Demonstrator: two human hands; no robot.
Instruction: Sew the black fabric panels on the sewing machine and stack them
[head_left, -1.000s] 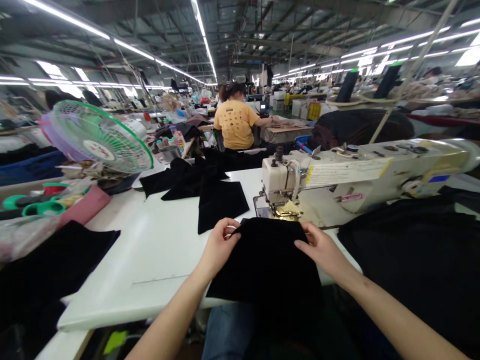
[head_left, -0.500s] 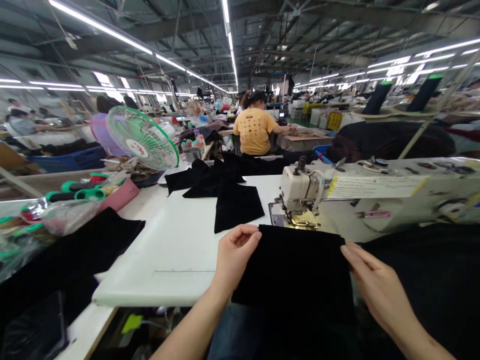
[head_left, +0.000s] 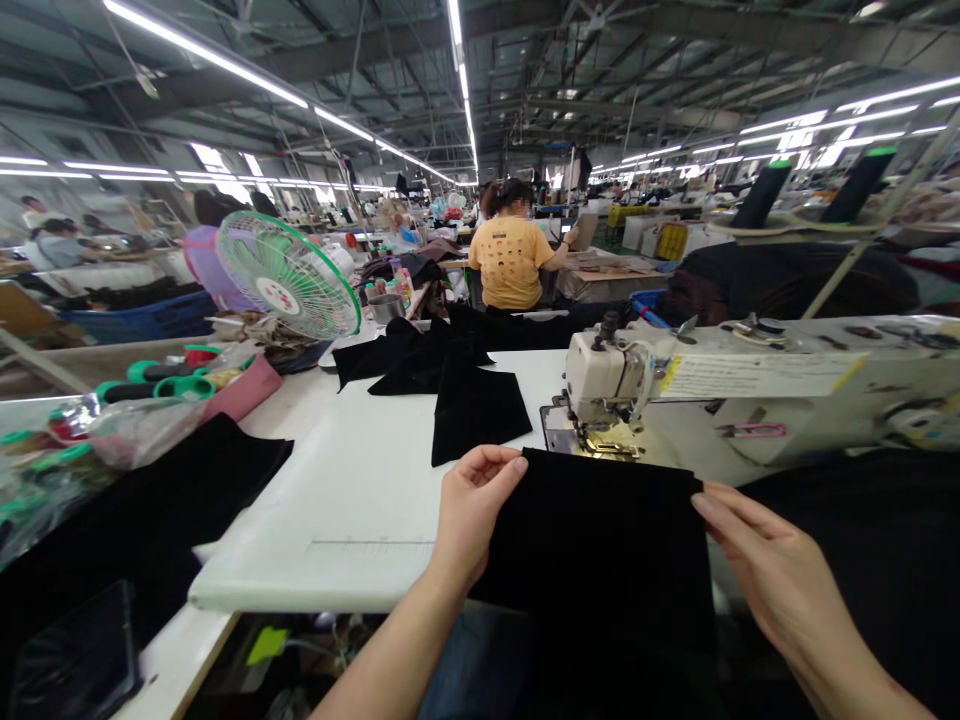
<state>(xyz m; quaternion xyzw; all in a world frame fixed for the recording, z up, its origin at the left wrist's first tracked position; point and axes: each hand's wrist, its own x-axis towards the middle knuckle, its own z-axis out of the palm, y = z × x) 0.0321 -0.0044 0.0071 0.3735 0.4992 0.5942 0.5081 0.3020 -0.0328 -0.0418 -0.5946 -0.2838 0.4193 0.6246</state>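
Cloth (head_left: 600, 540), black and limp, is held just in front of the sewing machine (head_left: 604, 375), at the near side of the tabletop (head_left: 337, 480), its top corners pinched between thumb and fingers of the left hand (head_left: 480, 505) and the right hand (head_left: 776, 565). An uneven pull could skew or wrinkle that top edge. If it is doubled, which cannot be told, layers might slip. Its loose lower part could catch on the dark pile (head_left: 870, 530) beside the right hand.
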